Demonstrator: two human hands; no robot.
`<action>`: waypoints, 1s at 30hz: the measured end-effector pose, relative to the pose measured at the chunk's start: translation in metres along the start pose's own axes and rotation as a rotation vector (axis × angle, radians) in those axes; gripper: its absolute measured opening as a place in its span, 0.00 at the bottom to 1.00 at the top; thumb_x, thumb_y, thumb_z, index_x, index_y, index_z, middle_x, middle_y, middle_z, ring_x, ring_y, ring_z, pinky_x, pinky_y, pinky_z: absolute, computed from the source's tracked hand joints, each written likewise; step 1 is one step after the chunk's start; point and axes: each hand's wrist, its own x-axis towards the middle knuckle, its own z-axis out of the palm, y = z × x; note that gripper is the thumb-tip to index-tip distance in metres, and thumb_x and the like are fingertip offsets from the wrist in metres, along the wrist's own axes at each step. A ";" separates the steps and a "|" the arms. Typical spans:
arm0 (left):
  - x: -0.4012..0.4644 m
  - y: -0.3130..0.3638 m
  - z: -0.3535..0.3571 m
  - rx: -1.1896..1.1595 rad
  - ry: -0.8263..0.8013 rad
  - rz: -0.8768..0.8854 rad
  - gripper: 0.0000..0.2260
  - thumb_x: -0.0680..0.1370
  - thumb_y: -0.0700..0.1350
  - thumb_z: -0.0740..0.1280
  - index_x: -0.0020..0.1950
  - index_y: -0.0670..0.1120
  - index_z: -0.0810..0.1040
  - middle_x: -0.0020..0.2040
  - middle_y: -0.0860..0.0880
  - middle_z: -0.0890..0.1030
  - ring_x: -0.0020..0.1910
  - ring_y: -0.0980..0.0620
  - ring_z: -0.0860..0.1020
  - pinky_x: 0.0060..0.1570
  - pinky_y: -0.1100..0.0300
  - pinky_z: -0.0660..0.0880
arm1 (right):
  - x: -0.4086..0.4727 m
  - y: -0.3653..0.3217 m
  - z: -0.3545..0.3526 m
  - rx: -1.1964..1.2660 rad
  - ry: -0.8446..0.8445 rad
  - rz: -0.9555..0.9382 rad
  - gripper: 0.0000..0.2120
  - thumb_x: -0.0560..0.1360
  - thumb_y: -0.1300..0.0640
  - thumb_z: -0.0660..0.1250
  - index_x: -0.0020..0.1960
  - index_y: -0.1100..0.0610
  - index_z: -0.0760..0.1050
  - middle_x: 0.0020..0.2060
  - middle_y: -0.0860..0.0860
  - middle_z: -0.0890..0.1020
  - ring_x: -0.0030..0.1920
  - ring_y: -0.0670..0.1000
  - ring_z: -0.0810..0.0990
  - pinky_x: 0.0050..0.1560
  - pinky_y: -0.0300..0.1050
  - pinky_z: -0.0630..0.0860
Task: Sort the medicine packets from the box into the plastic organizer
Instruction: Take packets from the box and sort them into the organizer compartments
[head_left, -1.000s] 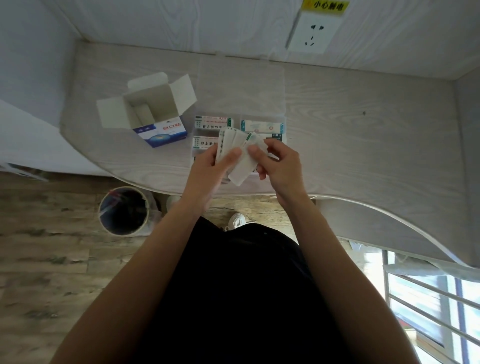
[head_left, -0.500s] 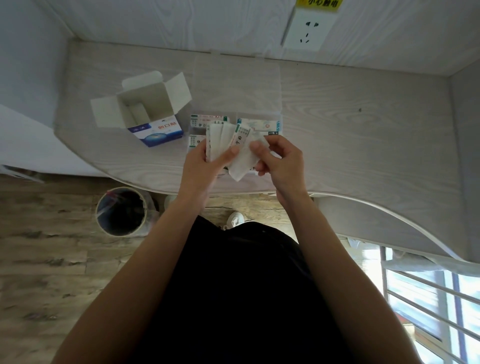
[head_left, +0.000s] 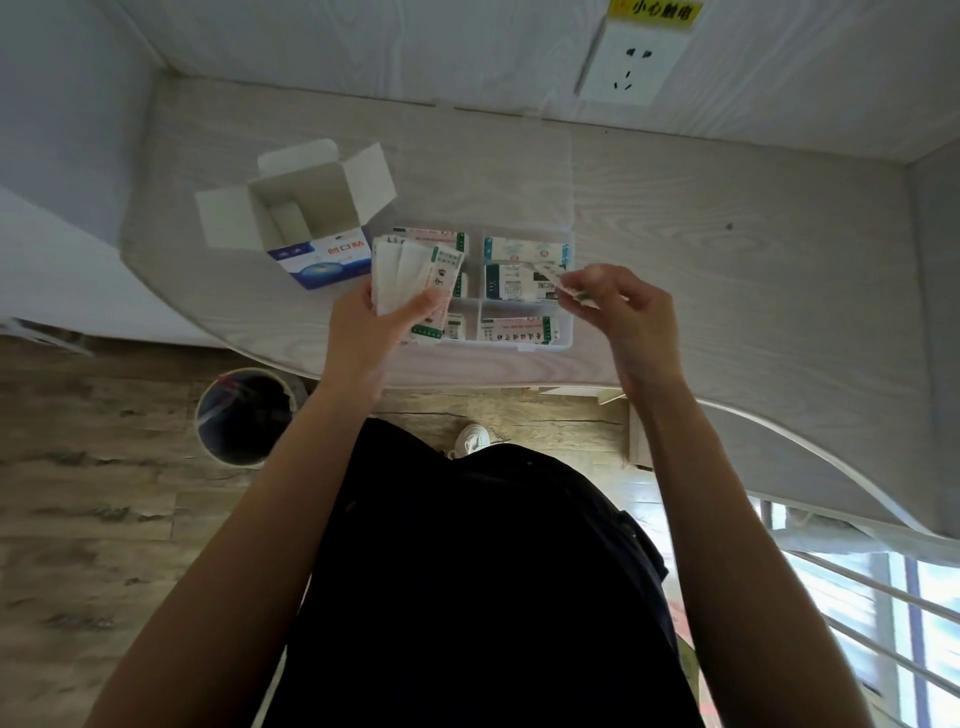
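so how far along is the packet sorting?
Done: the box looks nearly emptied, and the organizer already has packets in several compartments. In hand: the right hand pinches one packet over the organizer's right side; the left hand holds a stack. Left: that stack.

**Hidden, cropped and unreadable**

The fanned stack of white medicine packets (head_left: 410, 283) covers the left compartments of the clear plastic organizer (head_left: 519, 344). Print on packets there is too small to read. Above the organizer, the yellow warning label (head_left: 657, 10) is cropped by the frame's top edge.
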 end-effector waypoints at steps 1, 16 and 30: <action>0.000 -0.001 -0.002 0.000 0.004 0.005 0.14 0.70 0.44 0.74 0.54 0.47 0.79 0.50 0.49 0.83 0.49 0.53 0.82 0.47 0.61 0.79 | 0.002 0.002 -0.005 -0.078 -0.020 -0.033 0.07 0.74 0.57 0.68 0.47 0.61 0.80 0.44 0.52 0.82 0.46 0.50 0.83 0.50 0.44 0.79; -0.014 -0.017 0.004 0.018 -0.009 -0.055 0.12 0.71 0.44 0.72 0.53 0.51 0.75 0.45 0.56 0.80 0.43 0.61 0.79 0.41 0.66 0.76 | 0.032 0.035 0.002 -1.006 -0.413 -0.525 0.09 0.77 0.62 0.64 0.56 0.57 0.78 0.52 0.51 0.82 0.49 0.48 0.80 0.52 0.40 0.75; -0.013 -0.020 0.003 0.035 -0.025 -0.059 0.13 0.72 0.43 0.72 0.54 0.50 0.76 0.45 0.57 0.80 0.43 0.62 0.79 0.37 0.70 0.75 | 0.025 0.036 0.019 -1.597 -0.478 -0.758 0.16 0.64 0.65 0.76 0.49 0.54 0.81 0.39 0.50 0.84 0.33 0.53 0.82 0.25 0.41 0.73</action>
